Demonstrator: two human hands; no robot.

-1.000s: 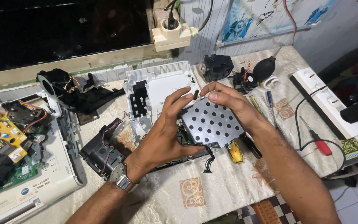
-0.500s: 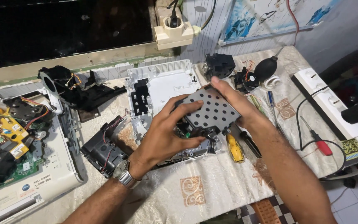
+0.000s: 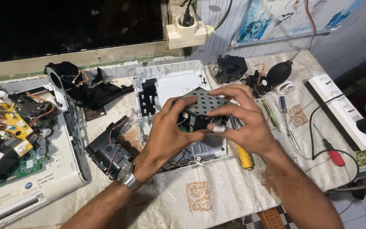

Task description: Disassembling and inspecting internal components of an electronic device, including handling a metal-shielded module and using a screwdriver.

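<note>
Gripping the perforated module (image 3: 203, 106) above the white casing (image 3: 172, 85), both hands, left (image 3: 168, 131) and right (image 3: 242, 116), pinch its edges with curled fingers, steadying it.

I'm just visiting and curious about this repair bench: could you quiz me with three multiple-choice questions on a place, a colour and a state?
1. Where does the red-handled screwdriver lie?
A. Beside the white power strip
B. On the open circuit board
C. In the left hand

2. What colour is the stubby tool handle under the right wrist?
A. Blue
B. Yellow
C. Green

3. How is the perforated grey metal module held?
A. Lying untouched
B. By one hand
C. By both hands

Key: 1 A, it lies by the strip; 2 B, plainly yellow; 3 C, left hand and right hand grip it.
</note>
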